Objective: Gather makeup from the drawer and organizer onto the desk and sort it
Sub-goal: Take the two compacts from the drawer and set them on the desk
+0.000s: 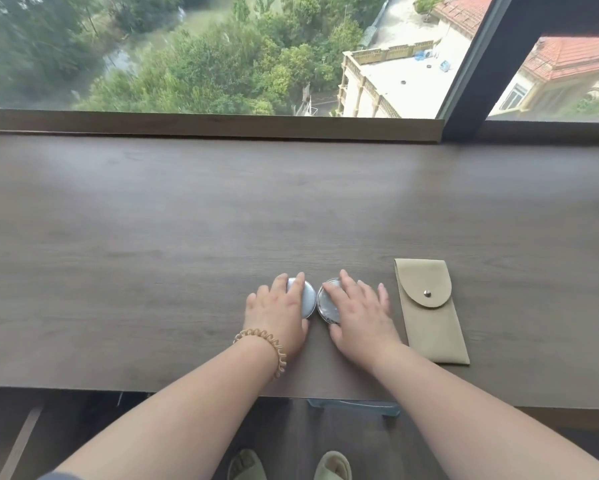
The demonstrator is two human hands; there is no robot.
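Two round silver compacts lie side by side on the wooden desk [187, 237] near its front edge. My left hand [277, 315] rests over the left compact [308, 301], fingers and thumb curled around its rim. My right hand [358, 311] covers most of the right compact [325, 301], whose clear shiny lid shows at the left, with the thumb at its near edge. The compacts almost touch each other. A beige pouch [429, 317] with a snap flap lies flat just right of my right hand.
A large window and a raised wooden sill [208, 124] run along the desk's far edge. A light blue drawer handle or box edge [353, 407] shows under the desk front. My slippered feet are below.
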